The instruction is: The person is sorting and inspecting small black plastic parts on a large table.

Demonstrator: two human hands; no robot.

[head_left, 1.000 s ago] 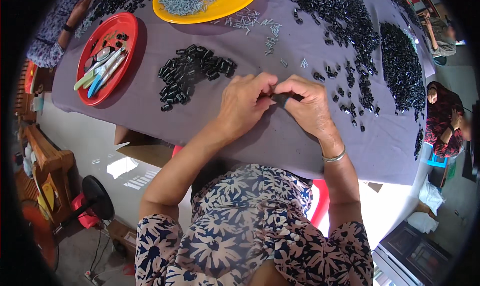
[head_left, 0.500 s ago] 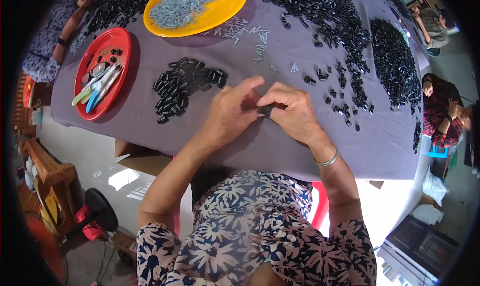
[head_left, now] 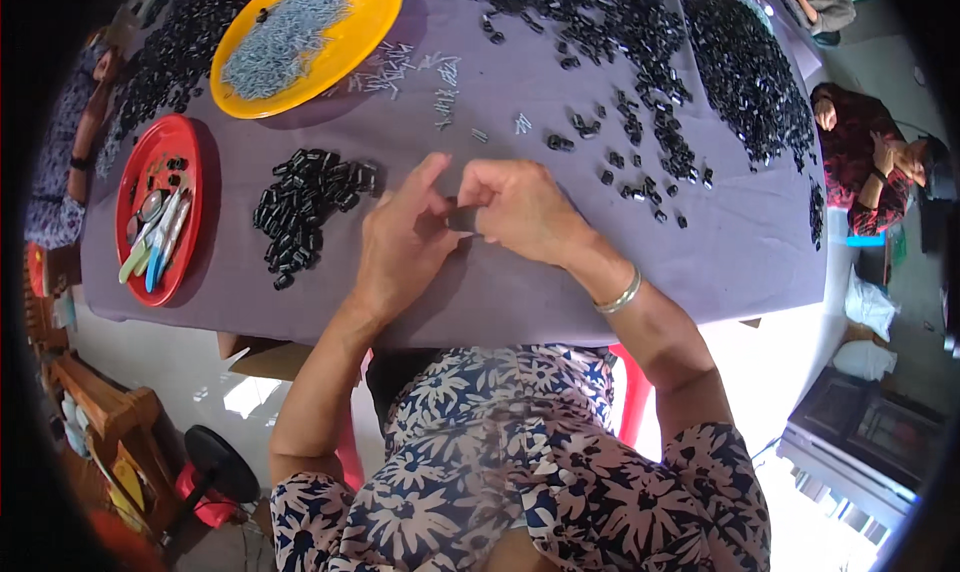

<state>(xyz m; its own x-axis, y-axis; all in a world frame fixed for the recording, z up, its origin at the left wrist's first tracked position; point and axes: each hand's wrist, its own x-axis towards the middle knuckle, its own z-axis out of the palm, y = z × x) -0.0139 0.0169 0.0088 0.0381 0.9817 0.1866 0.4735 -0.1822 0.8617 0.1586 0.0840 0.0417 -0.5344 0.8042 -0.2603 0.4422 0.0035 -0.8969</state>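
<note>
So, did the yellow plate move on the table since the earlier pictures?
No. The yellow plate lies by the same scattered pins, above the red plate; only the head camera shifted.

A purple-covered worktop (head_left: 760,242) is filling the upper view. Pale floor (head_left: 160,382) is catching bright daylight at seven o'clock, beside a wooden bench (head_left: 95,412). A dark cabinet (head_left: 860,442) is standing at four o'clock.

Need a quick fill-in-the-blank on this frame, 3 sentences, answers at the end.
1. Both hands, left hand and right hand, pinch one small ____ plastic piece between them.
2. The round yellow plastic plate holds a heap of small ____ metal pins.
3. The silver bangle sits on the ____ wrist.

Answers: black; grey; right
</note>
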